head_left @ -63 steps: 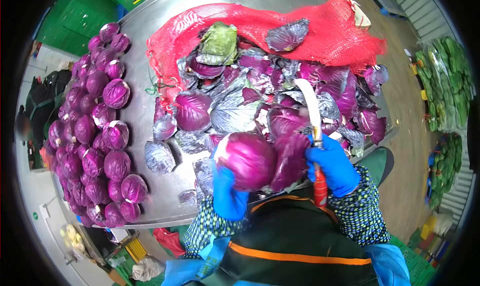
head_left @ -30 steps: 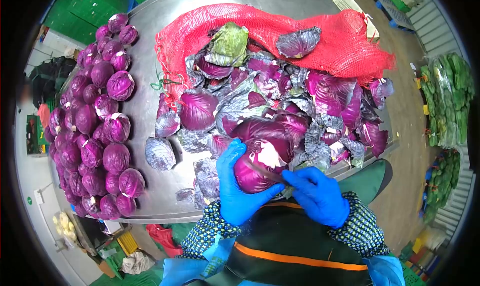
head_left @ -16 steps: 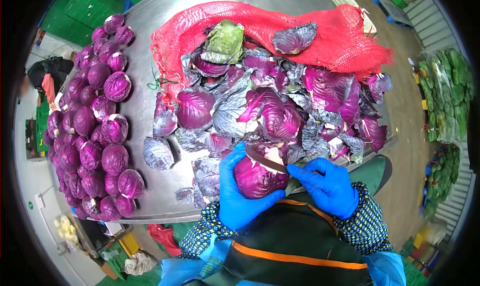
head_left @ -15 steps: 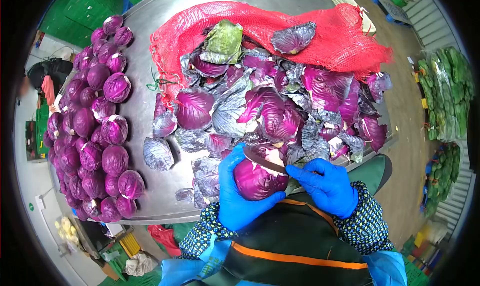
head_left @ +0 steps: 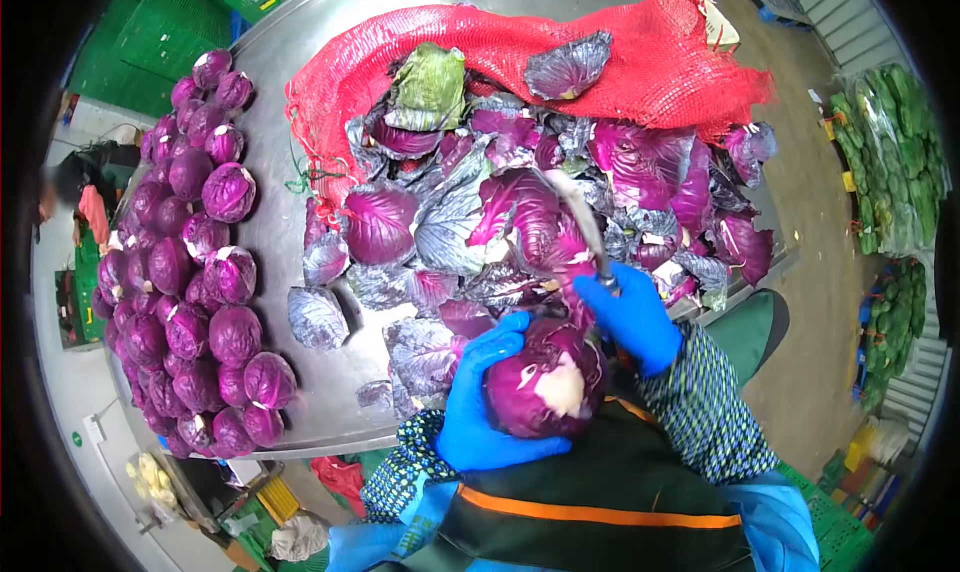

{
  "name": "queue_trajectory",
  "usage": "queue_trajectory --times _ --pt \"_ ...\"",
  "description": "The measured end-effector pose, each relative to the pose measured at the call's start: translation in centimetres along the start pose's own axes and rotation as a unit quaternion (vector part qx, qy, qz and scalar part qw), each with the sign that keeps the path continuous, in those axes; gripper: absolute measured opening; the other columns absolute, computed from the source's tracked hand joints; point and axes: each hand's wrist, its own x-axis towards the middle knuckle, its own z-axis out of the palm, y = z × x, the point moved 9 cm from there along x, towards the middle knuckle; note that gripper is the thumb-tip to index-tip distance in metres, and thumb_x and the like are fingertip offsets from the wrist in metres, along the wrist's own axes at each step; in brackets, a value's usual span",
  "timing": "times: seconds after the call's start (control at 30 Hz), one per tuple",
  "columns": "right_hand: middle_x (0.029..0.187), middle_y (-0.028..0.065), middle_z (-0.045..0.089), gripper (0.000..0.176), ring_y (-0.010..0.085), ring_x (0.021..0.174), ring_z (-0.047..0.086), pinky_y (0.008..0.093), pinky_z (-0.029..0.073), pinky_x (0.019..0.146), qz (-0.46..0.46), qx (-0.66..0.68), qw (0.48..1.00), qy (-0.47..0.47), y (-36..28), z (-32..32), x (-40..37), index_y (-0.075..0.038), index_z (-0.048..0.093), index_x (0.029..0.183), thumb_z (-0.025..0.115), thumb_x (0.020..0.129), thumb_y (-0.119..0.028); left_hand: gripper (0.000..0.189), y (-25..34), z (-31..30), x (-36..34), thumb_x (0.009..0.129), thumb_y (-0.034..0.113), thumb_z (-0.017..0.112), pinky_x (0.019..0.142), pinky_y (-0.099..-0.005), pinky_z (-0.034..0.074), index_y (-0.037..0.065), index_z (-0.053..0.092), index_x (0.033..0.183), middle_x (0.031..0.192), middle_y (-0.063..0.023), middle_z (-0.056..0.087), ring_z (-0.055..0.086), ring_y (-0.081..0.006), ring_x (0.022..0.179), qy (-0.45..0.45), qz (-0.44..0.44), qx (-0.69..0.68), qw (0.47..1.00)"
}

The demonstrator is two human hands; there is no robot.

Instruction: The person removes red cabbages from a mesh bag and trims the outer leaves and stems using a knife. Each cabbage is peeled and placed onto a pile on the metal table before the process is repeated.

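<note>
My left hand point(head_left: 478, 400), in a blue glove, is wrapped round the left side of a red cabbage point(head_left: 530, 397) held against my dark apron. A pale cut patch of stem faces up on the cabbage. My right hand point(head_left: 632, 317), gloved in blue too, grips a knife point(head_left: 585, 220) just above and right of the cabbage. The blade points up and away, over the loose leaves, and is slightly blurred. Beyond my hands, loose purple cabbage leaves point(head_left: 380, 224) lie heaped on a red mesh sack point(head_left: 640, 72).
Many trimmed red cabbages point(head_left: 235, 334) are piled along the left of the metal table point(head_left: 275, 157). Green crates point(head_left: 165, 42) stand at the far left. On the right, bagged green vegetables point(head_left: 890, 162) sit near the wall. Part of another person point(head_left: 90, 202) shows at the far left.
My right hand has lifted the knife off the cabbage and swung its blade up and away. The cabbage has turned in my left hand and sits lower, its pale stem end facing up.
</note>
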Motion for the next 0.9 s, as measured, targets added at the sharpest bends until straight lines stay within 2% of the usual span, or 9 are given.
queue_trajectory --times 0.17,0.27,0.33,0.4,0.53,0.57,0.6,0.8,0.9 --pt "0.077 0.0013 0.057 0.034 0.0091 0.059 0.052 0.0245 0.043 0.053 -0.006 0.119 0.993 -0.015 -1.6 0.1 -2.0 -0.004 0.05 0.116 0.058 0.087 -0.022 0.1 1.2 -1.9 0.6 0.046 0.019 0.09 0.104 -0.0479 0.029 0.007 0.032 0.126 0.134 -0.0222 0.033 0.034 -0.0367 0.126 0.078 0.069 0.035 0.994" --pt "0.075 0.0031 0.056 0.035 0.0114 0.06 0.054 0.0279 0.044 0.052 -0.031 0.246 0.965 -0.087 -4.1 1.0 -5.1 -0.008 0.051 0.12 0.057 0.087 -0.018 0.107 3.1 -1.7 1.4 0.052 0.017 0.087 0.103 -0.0474 0.031 0.011 0.02 0.135 0.139 -0.0204 0.025 0.032 -0.0358 0.127 0.073 0.126 0.256 0.956" --pt "0.071 0.0053 0.056 0.039 0.0159 0.057 0.054 0.0308 0.044 0.05 -0.4 -0.104 0.911 -0.018 -8.0 -0.1 -8.0 -0.013 0.054 0.121 0.06 0.083 -0.015 0.106 2.0 -2.8 1.2 0.055 0.017 0.086 0.103 -0.047 0.032 0.009 0.018 0.136 0.139 -0.0198 0.025 0.032 -0.0345 0.127 0.129 0.077 0.198 0.969" --pt "0.067 0.0067 0.054 0.043 0.0204 0.055 0.053 0.0321 0.043 0.049 -0.414 -0.186 0.891 -0.026 -7.9 -0.2 -8.4 -0.015 0.055 0.122 0.063 0.079 -0.014 0.107 1.3 -3.6 1.3 0.056 0.021 0.086 0.103 -0.0439 0.033 0.004 0.015 0.135 0.139 -0.0185 0.025 0.035 -0.0302 0.125 0.167 0.018 0.115 0.979" --pt "0.061 0.0035 0.051 0.044 0.0167 0.053 0.052 0.0284 0.042 0.047 -0.406 -0.275 0.871 -0.023 -5.1 0.1 -7.1 -0.015 0.053 0.123 0.063 0.081 -0.018 0.107 1.6 -4.0 1.0 0.056 0.022 0.086 0.103 -0.043 0.033 0.003 0.015 0.135 0.138 -0.0187 0.026 0.036 -0.03 0.125 0.171 0.015 0.154 0.973" --pt "0.06 0.001 0.05 0.046 0.0122 0.053 0.051 0.0249 0.041 0.046 -0.219 -0.006 0.975 0.023 -2.5 -2.4 -4.8 -0.013 0.05 0.126 0.062 0.083 -0.019 0.108 1.9 -4.0 1.1 0.056 0.021 0.086 0.103 -0.0436 0.033 0.003 0.016 0.135 0.138 -0.0189 0.026 0.036 -0.0306 0.125 0.174 0.027 0.146 0.974" --pt "0.06 -0.0015 0.049 0.047 0.0078 0.054 0.05 0.0214 0.04 0.045 -0.009 0.262 0.963 0.064 1.4 -3.2 -3.7 -0.01 0.047 0.129 0.061 0.085 -0.021 0.108 1.8 -4.1 1.2 0.056 0.021 0.086 0.103 -0.0436 0.033 0.003 0.016 0.135 0.138 -0.0189 0.026 0.036 -0.0306 0.125 0.178 0.031 0.144 0.973" --pt "0.085 0.0025 0.061 0.041 0.0028 0.053 0.048 0.0184 0.04 0.045 -0.017 0.156 0.987 -0.025 -4.7 2.0 -5.4 -0.001 0.05 0.119 0.063 0.085 -0.019 0.098 3.8 -2.1 1.3 0.051 0.015 0.088 0.104 -0.0466 0.028 0.009 0.028 0.129 0.137 -0.0224 0.029 0.032 -0.0352 0.128 0.118 0.168 0.246 0.947" --pt "0.072 0.0024 0.059 0.036 0.0085 0.047 0.049 0.0231 0.041 0.042 -0.035 0.244 0.969 -0.025 -3.9 1.0 -3.9 -0.004 0.054 0.109 0.068 0.079 -0.018 0.088 -1.5 -4.7 0.2 0.067 0.03 0.076 0.105 -0.0499 0.028 0.008 0.025 0.135 0.14 -0.0197 0.027 0.032 -0.0354 0.127 0.247 -0.12 -0.138 0.952"
